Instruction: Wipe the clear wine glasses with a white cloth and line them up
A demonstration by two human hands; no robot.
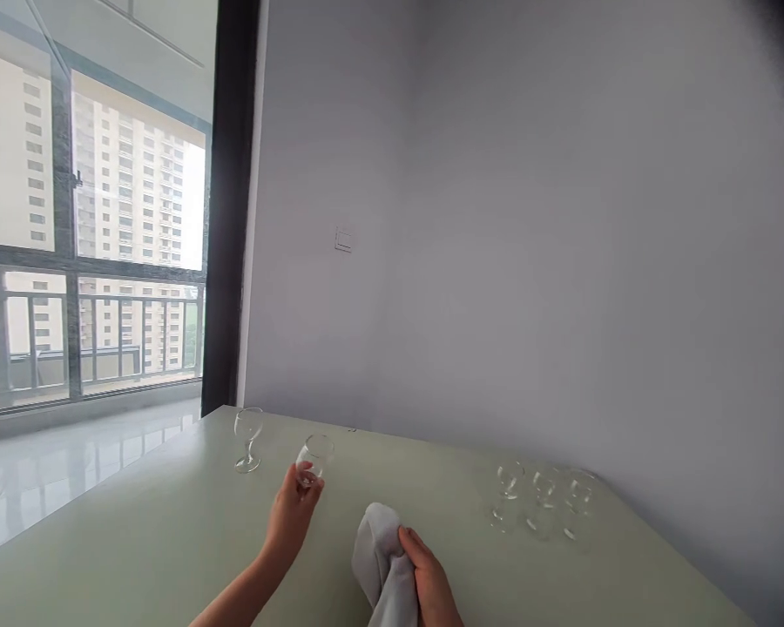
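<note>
My left hand is closed around the lower part of a clear stemmed glass, whose bowl faces up; the fingers hide its stem and base. A second stemmed glass stands upright to the left, near the far left corner of the table. In my right hand is a pale grey cloth, bunched up and hanging down past the lower edge of the view. Cloth and held glass are apart.
Three more clear glasses stand in a row on the right of the pale green table. A grey wall rises behind the table. Left of it are a dark frame and large windows.
</note>
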